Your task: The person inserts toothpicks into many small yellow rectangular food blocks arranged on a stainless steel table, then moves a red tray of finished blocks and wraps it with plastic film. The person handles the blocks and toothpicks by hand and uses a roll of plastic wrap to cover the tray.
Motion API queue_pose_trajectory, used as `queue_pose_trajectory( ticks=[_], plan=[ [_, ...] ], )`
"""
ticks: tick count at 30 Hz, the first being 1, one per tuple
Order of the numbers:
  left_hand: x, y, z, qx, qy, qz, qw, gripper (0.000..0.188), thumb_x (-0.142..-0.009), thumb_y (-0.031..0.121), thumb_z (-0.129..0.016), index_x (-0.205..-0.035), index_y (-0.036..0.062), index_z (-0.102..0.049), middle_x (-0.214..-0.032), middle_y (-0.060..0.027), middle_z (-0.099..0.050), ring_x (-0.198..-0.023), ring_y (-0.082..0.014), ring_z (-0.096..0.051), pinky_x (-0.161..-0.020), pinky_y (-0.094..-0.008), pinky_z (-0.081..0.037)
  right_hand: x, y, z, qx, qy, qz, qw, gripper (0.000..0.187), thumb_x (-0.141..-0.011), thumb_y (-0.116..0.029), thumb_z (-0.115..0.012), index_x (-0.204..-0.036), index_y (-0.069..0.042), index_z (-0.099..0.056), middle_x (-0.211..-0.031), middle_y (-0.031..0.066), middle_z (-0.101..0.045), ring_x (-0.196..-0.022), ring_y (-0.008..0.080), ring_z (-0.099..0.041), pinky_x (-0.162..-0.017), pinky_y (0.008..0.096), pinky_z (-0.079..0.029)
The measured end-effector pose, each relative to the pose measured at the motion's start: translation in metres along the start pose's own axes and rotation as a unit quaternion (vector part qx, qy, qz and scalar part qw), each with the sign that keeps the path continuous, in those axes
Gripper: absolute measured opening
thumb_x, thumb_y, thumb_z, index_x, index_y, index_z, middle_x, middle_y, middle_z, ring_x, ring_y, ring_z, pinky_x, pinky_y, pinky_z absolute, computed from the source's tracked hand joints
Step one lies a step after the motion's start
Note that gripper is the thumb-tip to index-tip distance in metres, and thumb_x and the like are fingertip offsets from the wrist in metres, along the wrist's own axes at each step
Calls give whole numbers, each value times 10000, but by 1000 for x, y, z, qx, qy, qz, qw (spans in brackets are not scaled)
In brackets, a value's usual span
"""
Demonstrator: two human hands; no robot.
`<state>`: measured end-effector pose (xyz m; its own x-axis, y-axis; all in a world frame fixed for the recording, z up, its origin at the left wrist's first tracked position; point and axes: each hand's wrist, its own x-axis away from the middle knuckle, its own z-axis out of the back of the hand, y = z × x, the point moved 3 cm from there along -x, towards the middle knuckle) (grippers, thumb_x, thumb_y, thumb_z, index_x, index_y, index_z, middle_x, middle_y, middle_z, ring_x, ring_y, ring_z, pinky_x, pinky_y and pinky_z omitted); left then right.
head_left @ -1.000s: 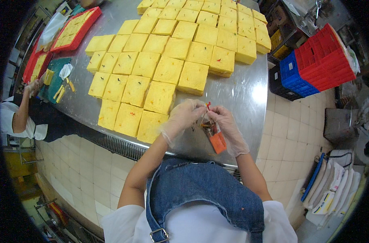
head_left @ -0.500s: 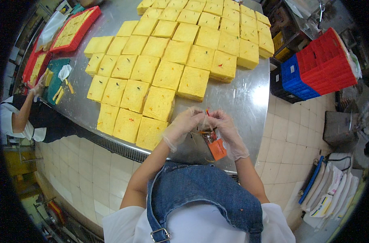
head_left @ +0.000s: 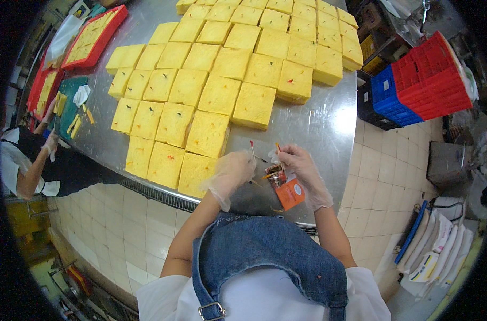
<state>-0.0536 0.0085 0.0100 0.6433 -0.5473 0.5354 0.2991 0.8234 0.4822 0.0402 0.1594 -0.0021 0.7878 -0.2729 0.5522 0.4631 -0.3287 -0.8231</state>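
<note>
My gloved left hand (head_left: 236,170) is closed on a thin toothpick with a red tip (head_left: 252,144), held upright. Across from it, my gloved right hand (head_left: 299,163) pinches a few toothpicks with orange and yellow tips (head_left: 277,147). Under the right hand an orange and clear packet (head_left: 291,195) lies on the steel table, with more picks around its upper end. To the left and beyond stand rows of thick yellow square sandwiches (head_left: 207,134). Many have a small pick in the top. The sandwich nearest my left hand (head_left: 195,174) shows no pick that I can make out.
Bare steel table (head_left: 307,123) lies right of the sandwiches. At far left a co-worker's gloved hand (head_left: 51,144) is beside a green board (head_left: 72,107) with yellow strips. Red trays (head_left: 118,17) stand behind it. Stacked red and blue crates (head_left: 430,75) are beyond the right edge.
My hands have drawn apart; the left moved down and left with the red-tipped toothpick. The view shifted slightly. Both hands of the co-worker now show more at the far left.
</note>
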Motion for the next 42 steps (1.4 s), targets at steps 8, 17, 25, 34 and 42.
queue_pose_trajectory(
  ticks=[8,17,25,34,42],
  plan=[
    [-11,19,-11,483,23,-81,871,167,-809,175,-607,-897,34,-587,-794,-54,-605,-732,-118,-553,-654,-257,-444,7,-19,-9,108,6,78,991,158,-815,-151,-630,-881,-8,-626,-759,8,-586,-692,85,-518,-644,236,-413],
    [-15,0,-22,405,12,3,914,180,-807,204,-534,-854,35,-575,-765,-88,-592,-742,-134,-561,-667,-272,-440,0,-14,-6,129,-4,58,990,146,-817,-155,-627,-870,-21,-603,-771,10,-578,-709,93,-527,-645,239,-428],
    [-3,16,-6,4,107,-32,994,180,-774,239,-547,-830,74,-591,-832,-158,-629,-793,-322,-608,-686,-420,-472,-12,-5,-4,339,5,165,926,153,-830,-149,-544,-906,-19,-566,-842,165,-592,-786,275,-584,-685,343,-454],
    [5,11,10,12,63,-28,998,218,-787,232,-538,-881,46,-604,-911,-173,-625,-864,-343,-596,-747,-425,-466,-27,-18,27,455,33,191,869,166,-809,-175,-592,-911,-44,-594,-878,125,-596,-856,283,-571,-748,351,-444],
    [-1,3,41,247,77,-26,966,179,-826,198,-571,-899,35,-590,-818,-90,-622,-764,-139,-590,-694,-278,-467,-27,4,-40,645,66,359,671,132,-721,-199,-589,-782,-83,-606,-826,107,-569,-807,296,-530,-689,411,-434]
  ],
)
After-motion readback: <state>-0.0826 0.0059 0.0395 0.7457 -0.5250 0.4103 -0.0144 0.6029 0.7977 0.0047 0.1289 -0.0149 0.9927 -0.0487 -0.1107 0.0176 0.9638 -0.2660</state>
